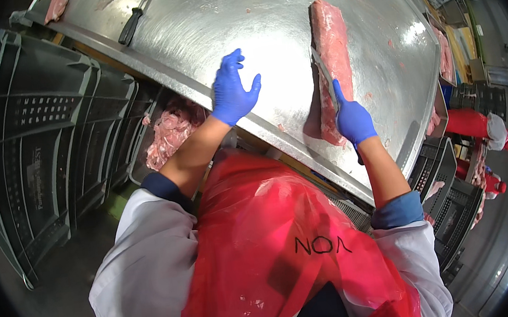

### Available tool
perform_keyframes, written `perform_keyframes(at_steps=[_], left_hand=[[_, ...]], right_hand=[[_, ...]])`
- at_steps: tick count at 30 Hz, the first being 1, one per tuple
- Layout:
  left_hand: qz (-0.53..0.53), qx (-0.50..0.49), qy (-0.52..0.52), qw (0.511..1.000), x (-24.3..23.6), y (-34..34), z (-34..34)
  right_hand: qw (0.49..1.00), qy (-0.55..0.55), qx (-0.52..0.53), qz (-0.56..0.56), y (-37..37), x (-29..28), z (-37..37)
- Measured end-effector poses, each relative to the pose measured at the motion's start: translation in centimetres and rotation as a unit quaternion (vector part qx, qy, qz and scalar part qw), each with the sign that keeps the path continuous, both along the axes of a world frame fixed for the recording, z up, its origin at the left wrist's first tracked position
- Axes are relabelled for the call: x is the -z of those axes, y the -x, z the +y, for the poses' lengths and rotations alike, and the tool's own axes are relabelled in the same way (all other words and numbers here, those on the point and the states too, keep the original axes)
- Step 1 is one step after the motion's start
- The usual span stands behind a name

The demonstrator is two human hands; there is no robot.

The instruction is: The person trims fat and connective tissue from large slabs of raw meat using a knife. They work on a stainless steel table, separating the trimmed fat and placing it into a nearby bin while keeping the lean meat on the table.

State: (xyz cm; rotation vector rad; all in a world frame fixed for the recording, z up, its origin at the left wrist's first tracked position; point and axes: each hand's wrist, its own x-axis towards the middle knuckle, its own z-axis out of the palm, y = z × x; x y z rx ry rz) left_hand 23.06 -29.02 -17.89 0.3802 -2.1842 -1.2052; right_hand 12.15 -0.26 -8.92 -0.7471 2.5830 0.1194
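Observation:
A long pink strip of meat (334, 47) lies on the steel table, running away from me. My right hand (355, 121), in a blue glove, is closed round the handle of a knife (324, 73). The blade lies along the left side of the meat, pointing away from me; whether it has cut in, I cannot tell. My left hand (234, 90), also gloved in blue, hovers near the table's front edge with its fingers apart and nothing in it. Between that hand and the meat is a stretch of shiny metal.
The steel table (191, 18) has a raised front rim. A dark-handled tool (130, 27) rests at its far left. Below the rim sits a crate of meat trimmings (172, 133). Tall grey crates (35, 137) stand at left, black crates (448, 207) at right. People in red work beyond.

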Motion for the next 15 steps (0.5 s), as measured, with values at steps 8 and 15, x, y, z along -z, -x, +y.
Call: perform_keyframes(at_steps=[8, 15], left_hand=[[-0.226, 0.15, -0.241, 0.932, 3.9, 7.4, 10.8], [-0.29, 0.19, -0.404, 0.847, 5.5, 10.3, 16.7]], right_hand=[[0.965, 0.038, 0.164, -0.201, -12.2, -14.3, 10.1], [0.96, 0.22, 0.171, -0.005, -4.0, -5.6, 7.8]])
